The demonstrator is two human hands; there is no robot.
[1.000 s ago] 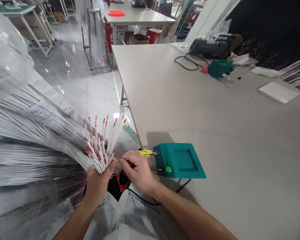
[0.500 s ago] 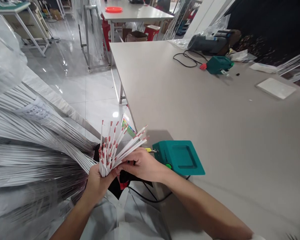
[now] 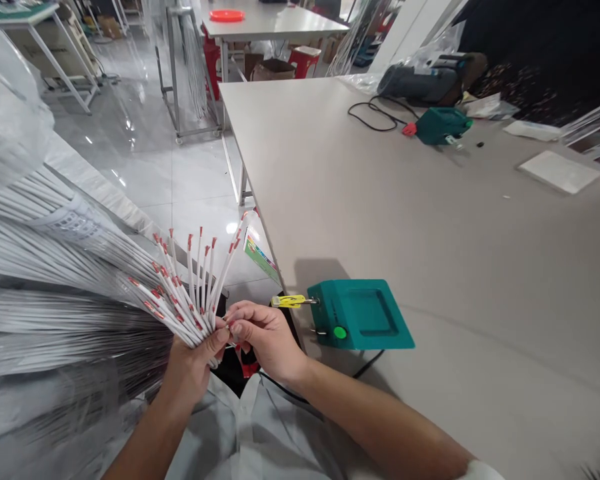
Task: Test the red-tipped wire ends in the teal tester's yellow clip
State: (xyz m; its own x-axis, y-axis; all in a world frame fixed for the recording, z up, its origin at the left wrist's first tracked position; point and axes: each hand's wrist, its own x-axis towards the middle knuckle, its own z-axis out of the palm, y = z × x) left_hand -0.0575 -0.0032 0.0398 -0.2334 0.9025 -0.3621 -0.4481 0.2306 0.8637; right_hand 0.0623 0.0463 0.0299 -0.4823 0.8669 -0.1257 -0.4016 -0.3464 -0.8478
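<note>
My left hand [image 3: 193,367] is closed round a bundle of white wires [image 3: 186,313] whose reddish, bare-looking ends fan out above the fist. Close beside its thumb, my right hand [image 3: 267,337] pinches with thumb and forefinger at what looks like the tip of one wire; a little red shows between the fingers, and the rest is covered by them. Just right of the hands, a green machine [image 3: 363,313] with a round green button stands at the table edge. A yellow tag [image 3: 289,301] sticks out from its left side.
Long bundles of white wire [image 3: 70,327], partly under clear plastic, fill the left side. On the grey table [image 3: 390,193] are a second green machine [image 3: 443,127] with a black cord, a dark cylindrical object [image 3: 417,81] and a white flat block [image 3: 559,171]. A wheeled metal rack [image 3: 175,80] stands beyond.
The wire bundle has tipped to the left and its ends have spread. My right hand has moved down and left, away from the yellow tag, to beside my left thumb.
</note>
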